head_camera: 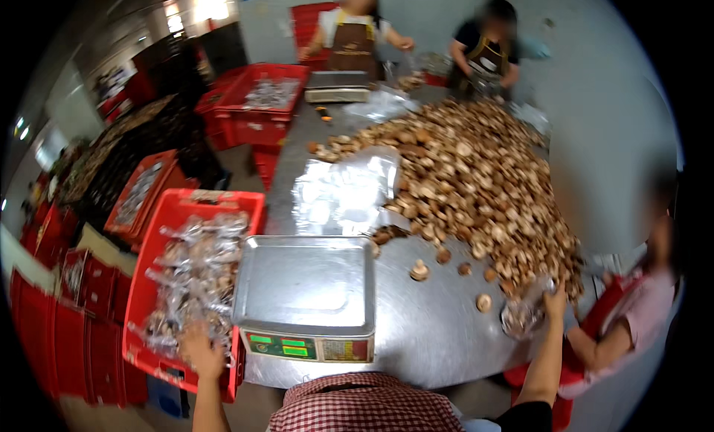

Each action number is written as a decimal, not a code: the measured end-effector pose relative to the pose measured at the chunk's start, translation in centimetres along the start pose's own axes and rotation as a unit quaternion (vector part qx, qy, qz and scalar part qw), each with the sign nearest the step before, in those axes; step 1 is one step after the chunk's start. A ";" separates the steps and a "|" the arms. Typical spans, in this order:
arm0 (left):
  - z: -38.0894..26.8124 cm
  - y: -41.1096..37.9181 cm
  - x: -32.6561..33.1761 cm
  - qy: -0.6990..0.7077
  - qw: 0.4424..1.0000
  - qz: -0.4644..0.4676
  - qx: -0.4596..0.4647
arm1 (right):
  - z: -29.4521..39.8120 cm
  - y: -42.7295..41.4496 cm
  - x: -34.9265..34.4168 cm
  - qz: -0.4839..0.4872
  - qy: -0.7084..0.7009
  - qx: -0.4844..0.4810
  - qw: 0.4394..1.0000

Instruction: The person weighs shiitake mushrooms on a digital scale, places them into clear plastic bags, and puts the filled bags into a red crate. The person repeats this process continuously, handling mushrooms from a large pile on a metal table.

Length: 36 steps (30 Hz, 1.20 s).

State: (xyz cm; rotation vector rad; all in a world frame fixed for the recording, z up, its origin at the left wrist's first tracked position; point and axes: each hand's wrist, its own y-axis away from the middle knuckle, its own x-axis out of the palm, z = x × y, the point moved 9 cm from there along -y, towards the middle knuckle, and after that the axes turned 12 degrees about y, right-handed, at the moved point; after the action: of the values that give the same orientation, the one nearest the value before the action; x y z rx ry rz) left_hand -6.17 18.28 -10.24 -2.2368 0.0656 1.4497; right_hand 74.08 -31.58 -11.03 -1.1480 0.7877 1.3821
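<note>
My left hand (202, 351) is over the near end of a red plastic crate (254, 209), against clear plastic bags of mushrooms (203, 264). Its fingers look spread, though motion blurs them. At the right, my right hand (555, 303) grips the gathered top of a clear plastic bag of mushrooms (521, 317). That bag rests on the steel table (435, 320) by the near edge of a large heap of loose shiitake-like mushrooms (474, 181). Between my hands stands a digital scale (304, 287) with a bare metal pan and lit green displays.
Flat clear bags (346, 192) lie beyond the scale. Stray mushrooms (419, 270) dot the tabletop. Across the table stand two people in brown aprons (351, 47), near a second scale (337, 86). Another person (619, 320) is close at right. Red crates (262, 119) line the left side.
</note>
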 end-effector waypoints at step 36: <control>6.2 3.2 -3.4 0.304 0.943 -0.056 -0.123 | 44.4 32.8 5.3 0.499 -0.514 -0.151 0.681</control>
State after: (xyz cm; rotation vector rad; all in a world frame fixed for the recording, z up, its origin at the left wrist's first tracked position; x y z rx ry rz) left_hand -13.90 17.28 -10.46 -2.7663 -0.0489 0.6923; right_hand 33.78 6.35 -7.46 0.1478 0.2702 2.7530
